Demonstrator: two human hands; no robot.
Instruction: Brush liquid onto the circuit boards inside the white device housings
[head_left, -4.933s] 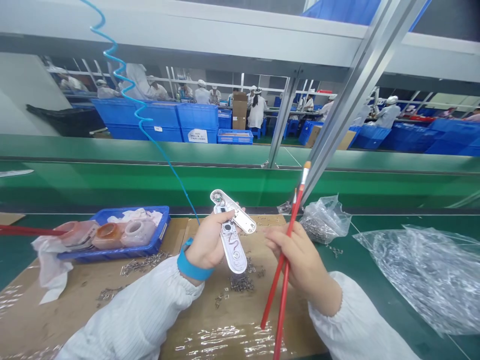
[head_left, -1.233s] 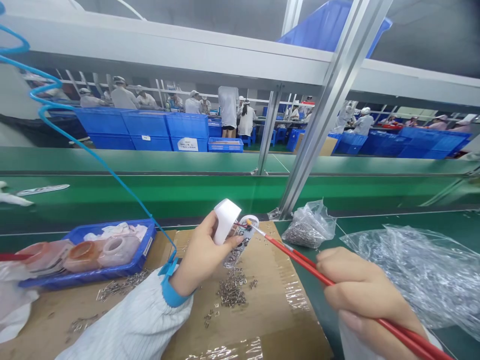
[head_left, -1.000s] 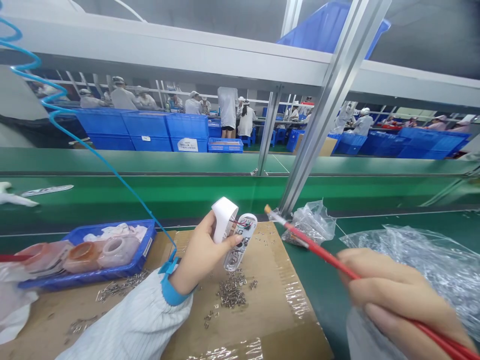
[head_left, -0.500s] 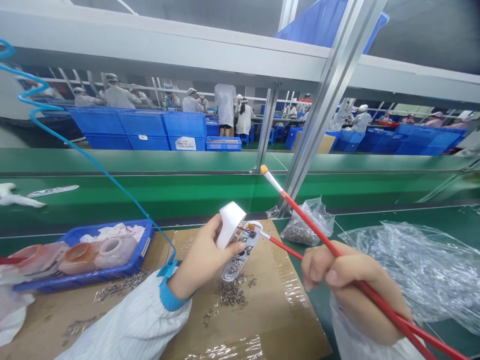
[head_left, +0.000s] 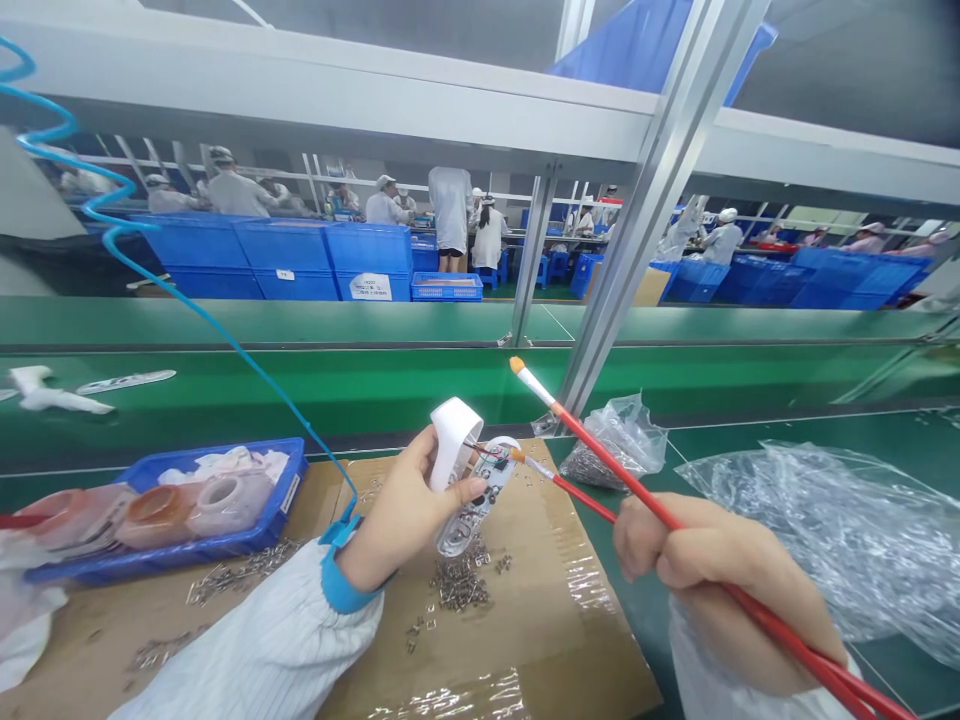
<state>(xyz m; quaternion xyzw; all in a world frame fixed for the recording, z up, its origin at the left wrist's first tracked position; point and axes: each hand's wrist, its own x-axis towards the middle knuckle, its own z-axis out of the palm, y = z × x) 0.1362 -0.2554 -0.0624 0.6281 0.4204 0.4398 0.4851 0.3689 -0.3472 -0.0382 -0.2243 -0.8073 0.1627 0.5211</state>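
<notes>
Lower right of frame: right hand (head_left: 720, 590) w/ fingers clamped on two thin red-handled brushes (head_left: 600, 455). Centre: left hand (head_left: 401, 510) pinches an open white plastic casing w/ circuit board and wires (head_left: 469, 470), one brush tip approx. touching it. Light, rigid, fragile; grip by edges. Behind: clear bag of small metal parts (head_left: 611, 450).

Brushes (head_left: 675, 520): red handles, orange tips. Casing (head_left: 452, 440) white, w/ clear part & red wires. Wrist strap (head_left: 337, 585) + coiled cord (head_left: 187, 300) blue. Sleeves (head_left: 262, 650) white w/ fine stripes. Tray (head_left: 165, 550) blue, belt (head_left: 300, 390) green, cardboard (head_left: 525, 640) brown
</notes>
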